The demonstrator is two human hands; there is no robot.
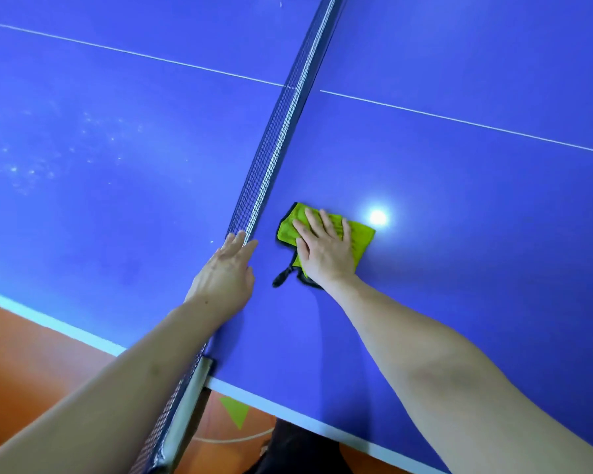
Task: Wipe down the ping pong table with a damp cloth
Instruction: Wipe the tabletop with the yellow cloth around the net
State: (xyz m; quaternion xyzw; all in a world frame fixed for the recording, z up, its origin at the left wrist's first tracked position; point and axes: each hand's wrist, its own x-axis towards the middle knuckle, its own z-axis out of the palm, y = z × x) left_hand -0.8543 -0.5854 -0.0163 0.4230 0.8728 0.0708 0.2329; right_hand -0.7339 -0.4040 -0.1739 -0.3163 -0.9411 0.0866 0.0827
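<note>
A blue ping pong table (459, 206) fills the view, split by a dark net (278, 131) with a white top band. A folded lime-green cloth (362, 239) with a black trim and loop lies on the right half, close to the net. My right hand (326, 249) lies flat on the cloth with straight, spread fingers, pressing it onto the table. My left hand (225, 271) rests on the net's top edge near the table's side, fingers straight. Pale dusty specks mark the left half.
The net post and clamp (194, 388) stand at the near table edge. Orange floor (31, 354) shows below the white table border. A white centre line (459, 121) crosses both halves. A bright lamp reflection (378, 217) sits just beyond the cloth.
</note>
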